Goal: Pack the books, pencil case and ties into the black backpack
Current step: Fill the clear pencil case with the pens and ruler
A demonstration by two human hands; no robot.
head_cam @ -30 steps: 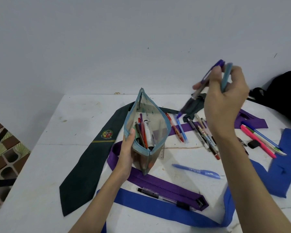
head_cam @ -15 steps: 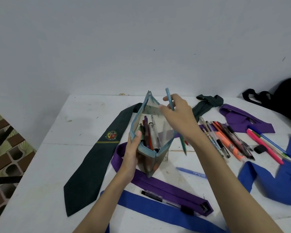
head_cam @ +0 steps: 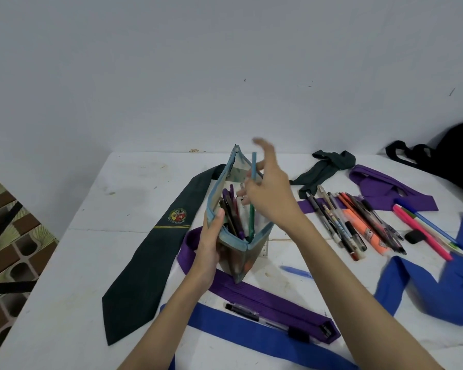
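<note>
Head view: left hand (head_cam: 211, 241) grips the pencil case (head_cam: 238, 222) upright on the table (head_cam: 91, 263), mouth gaping. Right hand (head_cam: 267, 190) hovers above it, fingers spread, teal pen (head_cam: 252, 198) half in. Soft, floppy pouch, probably light, so hold its sides.

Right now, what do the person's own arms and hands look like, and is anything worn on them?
Both are bare. The left hand and right hand wear no gloves, and no rings, watch or bracelet show on them. Both forearms are uncovered right down to the bottom edge of the picture, so no sleeve is in view. The right hand's raised fingertips are blurred, so small details there cannot be told.
</note>
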